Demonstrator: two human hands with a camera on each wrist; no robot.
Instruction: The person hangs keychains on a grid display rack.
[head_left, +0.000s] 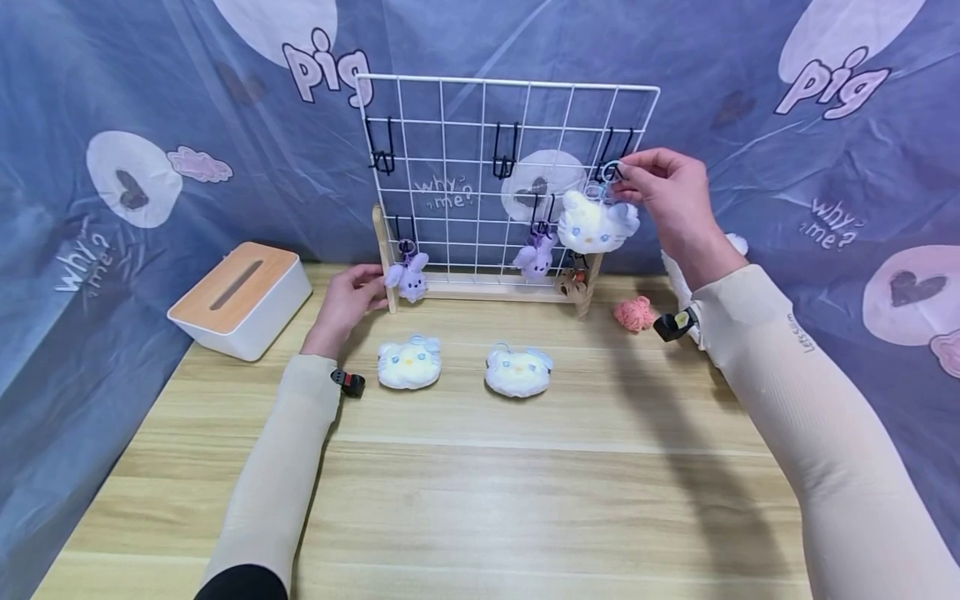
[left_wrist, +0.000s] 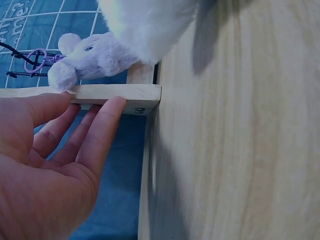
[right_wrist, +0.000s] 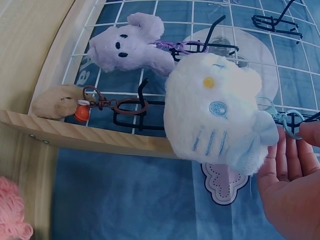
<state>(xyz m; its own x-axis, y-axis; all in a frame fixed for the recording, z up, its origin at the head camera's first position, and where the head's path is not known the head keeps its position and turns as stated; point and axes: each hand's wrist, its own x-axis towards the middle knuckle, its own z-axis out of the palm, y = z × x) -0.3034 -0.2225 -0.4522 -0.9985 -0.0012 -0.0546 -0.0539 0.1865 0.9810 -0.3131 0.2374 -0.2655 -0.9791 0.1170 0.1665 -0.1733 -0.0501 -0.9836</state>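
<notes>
Right sleeve [head_left: 817,433] foremost: ring [head_left: 607,166] is being pinched by right hand [head_left: 675,196], post [head_left: 382,242] by left hand [head_left: 347,302], white plush's [head_left: 597,222] fall being risked by a missed hook [head_left: 604,146].

Table [head_left: 480,483], light wood-grain top, filling the lower middle of the frame. Directly on it:
- Tissue box [head_left: 243,300], white with wooden lid, left of frame.
- Wire rack [head_left: 480,288], white grid, wooden base, upright, upper centre.
- Cat toy [head_left: 409,364], white plush, face up, centre, left of the next.
- Second cat toy [head_left: 518,372], matching, face up, near centre.
- Yarn bundle [head_left: 634,314], pink, right of centre, beside the rack.
</notes>
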